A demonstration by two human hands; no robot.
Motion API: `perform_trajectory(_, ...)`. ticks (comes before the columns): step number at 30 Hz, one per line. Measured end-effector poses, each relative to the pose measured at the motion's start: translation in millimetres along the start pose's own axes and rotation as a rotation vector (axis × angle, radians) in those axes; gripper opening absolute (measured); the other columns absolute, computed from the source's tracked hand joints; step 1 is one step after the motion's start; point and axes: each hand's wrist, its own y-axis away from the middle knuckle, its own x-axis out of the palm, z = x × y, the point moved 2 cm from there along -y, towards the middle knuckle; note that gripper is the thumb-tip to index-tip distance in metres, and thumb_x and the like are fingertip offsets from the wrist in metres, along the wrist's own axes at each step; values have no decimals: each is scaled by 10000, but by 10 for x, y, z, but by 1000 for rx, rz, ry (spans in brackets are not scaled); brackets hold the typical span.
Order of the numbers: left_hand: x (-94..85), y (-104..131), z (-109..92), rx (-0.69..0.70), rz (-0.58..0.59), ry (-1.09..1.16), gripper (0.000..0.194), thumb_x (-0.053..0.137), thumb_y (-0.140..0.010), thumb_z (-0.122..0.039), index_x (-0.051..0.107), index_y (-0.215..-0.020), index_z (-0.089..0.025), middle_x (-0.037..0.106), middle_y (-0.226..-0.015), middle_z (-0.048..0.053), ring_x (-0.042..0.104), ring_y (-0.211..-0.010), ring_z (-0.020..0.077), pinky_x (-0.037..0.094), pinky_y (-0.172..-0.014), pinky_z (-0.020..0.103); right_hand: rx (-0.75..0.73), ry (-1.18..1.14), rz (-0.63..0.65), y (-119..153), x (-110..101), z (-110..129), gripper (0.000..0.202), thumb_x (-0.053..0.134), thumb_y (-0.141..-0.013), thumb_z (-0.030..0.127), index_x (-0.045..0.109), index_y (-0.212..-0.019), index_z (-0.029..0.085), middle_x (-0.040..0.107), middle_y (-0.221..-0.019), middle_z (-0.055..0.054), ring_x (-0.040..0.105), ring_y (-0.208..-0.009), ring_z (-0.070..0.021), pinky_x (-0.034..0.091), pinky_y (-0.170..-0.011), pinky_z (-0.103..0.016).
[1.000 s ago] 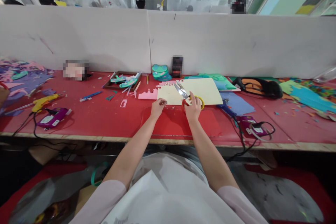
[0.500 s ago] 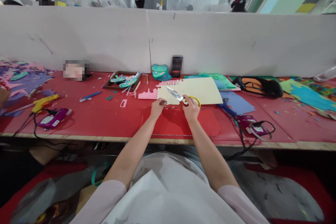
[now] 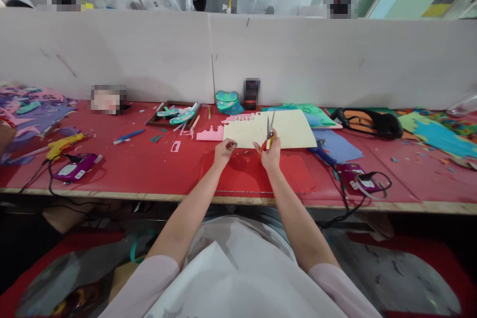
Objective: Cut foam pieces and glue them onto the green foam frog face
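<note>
My right hand (image 3: 271, 153) holds scissors (image 3: 269, 134) with red and yellow handles, their slightly parted blades pointing away from me. My left hand (image 3: 223, 153) is closed in a pinch at the lower left edge of a pale yellow sheet (image 3: 294, 129); what its fingers grip is too small to make out. Red sheets (image 3: 257, 176) lie under and in front of both hands. Pink cut foam (image 3: 209, 134) sits left of the yellow sheet. Behind it stand stacked teal frog-like shapes (image 3: 228, 102).
Leftward are a tray (image 3: 154, 120) of cut pieces, a blue pen (image 3: 130, 135), a yellow glue gun (image 3: 63, 146) and a purple box (image 3: 76, 167). Rightward lie a blue-handled tool (image 3: 323, 154), another purple box (image 3: 354, 179) with cables and a black-orange strap (image 3: 368, 123). A white partition (image 3: 298, 59) rises behind.
My right hand has turned the scissors from pointing up-left to pointing away from me, and its grip on the handles has shifted. My left hand has hardly moved.
</note>
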Motion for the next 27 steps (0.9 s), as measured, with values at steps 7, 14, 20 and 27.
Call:
perform_trajectory(7, -31, 12, -19, -27, -7, 73, 22, 639, -715, -199, 658, -728, -200, 685, -784, 9, 608, -742, 144, 478, -766, 270, 263, -483, 33, 14, 62, -94, 682, 637, -762, 496, 366, -1342, 262, 539, -1077, -68, 572, -988, -183, 469, -908, -374)
perform_trajectory(14, -24, -44, 10, -148, -22, 260, 54, 654, -708, -222, 626, -734, -184, 666, -669, -1, 605, -597, 124, 473, -594, 248, 272, -614, -54, -37, -31, 2, 519, 631, -779, 437, 465, -1240, 265, 573, -895, -8, 583, -780, -130, 502, -786, -312)
perform_trajectory(20, -37, -66, -251, -210, -90, 418, 106, 630, -751, -242, 591, -809, -163, 715, -777, 54, 656, -636, 133, 487, -595, 252, 439, -772, -16, -85, 28, 176, 346, 691, -715, 349, 534, -1000, 234, 453, -610, 91, 424, -452, -64, 405, -471, -214)
perform_trajectory(27, 137, 44, -752, -246, 6, 719, 175, 704, -709, -227, 595, -827, -157, 723, -818, 60, 684, -739, 143, 523, -735, 287, 614, -891, 67, -84, 79, 546, 428, 747, -647, 368, 560, -1006, 228, 545, -657, 71, 509, -489, -72, 441, -462, -209)
